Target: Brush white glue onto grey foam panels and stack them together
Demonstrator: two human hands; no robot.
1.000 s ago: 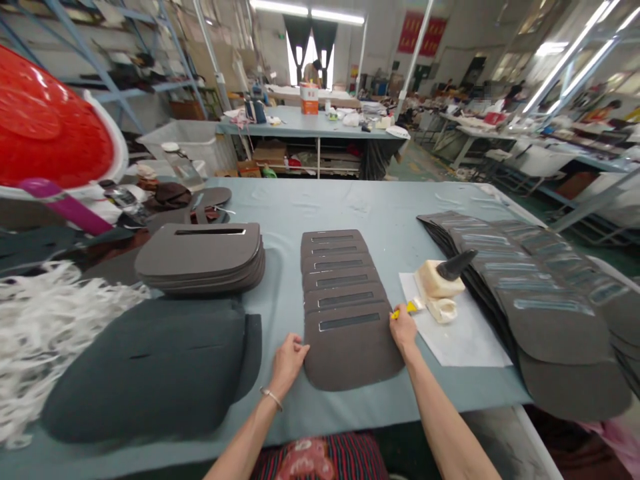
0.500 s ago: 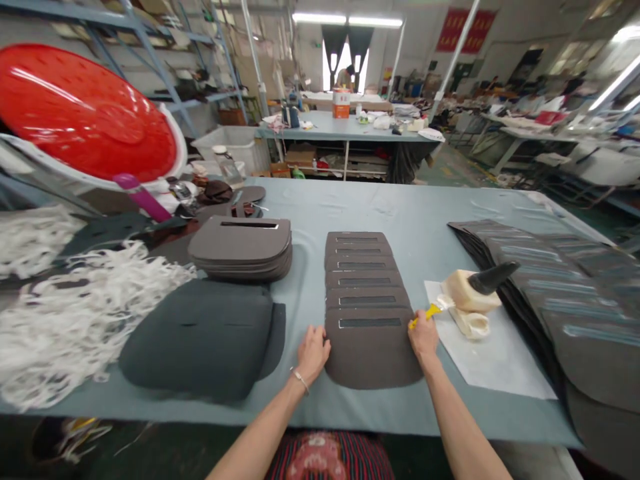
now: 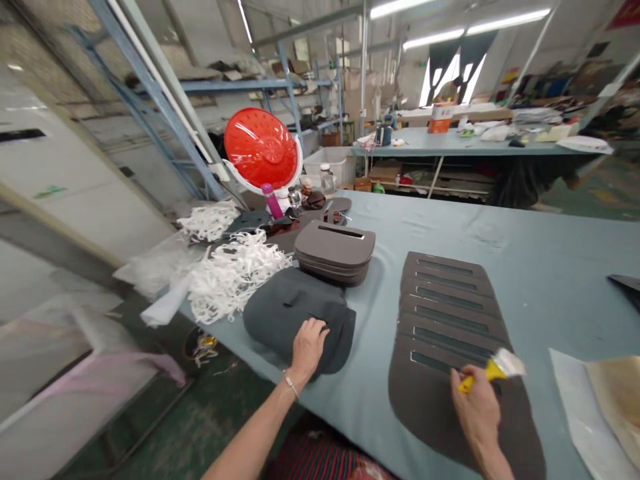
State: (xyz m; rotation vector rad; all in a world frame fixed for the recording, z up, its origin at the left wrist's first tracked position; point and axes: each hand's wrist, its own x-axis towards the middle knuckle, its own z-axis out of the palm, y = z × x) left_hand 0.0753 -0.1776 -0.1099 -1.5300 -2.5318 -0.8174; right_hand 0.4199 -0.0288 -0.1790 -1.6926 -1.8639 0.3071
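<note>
My left hand [image 3: 309,348] is on the dark green-grey stack of slotted panels [image 3: 280,310], fingers curled together at a slit in the top panel and seeming to pinch it; the fingertips are partly hidden. In my right hand [image 3: 477,407] is a paintbrush [image 3: 495,373] with a yellow handle and pale bristles. That hand is above the front of the overlapping row of brown-grey slotted panels [image 3: 420,393], which are fanned so that each slot shows. Behind the dark stack stands a neat pile of brown-grey slotted panels [image 3: 335,247].
A heap of white straps [image 3: 225,273] lies left on the blue-green table [image 3: 385,287]. Behind it are a magenta bottle [image 3: 271,201] and a red basin [image 3: 263,150]. A white sheet [image 3: 575,393] is at right, with another panel stack's corner [image 3: 625,287] beyond it.
The view has turned left. My left hand has left the fanned row and reached the dark stack. My right hand, still holding the paintbrush, has moved from the row's right edge to over its front panel.
</note>
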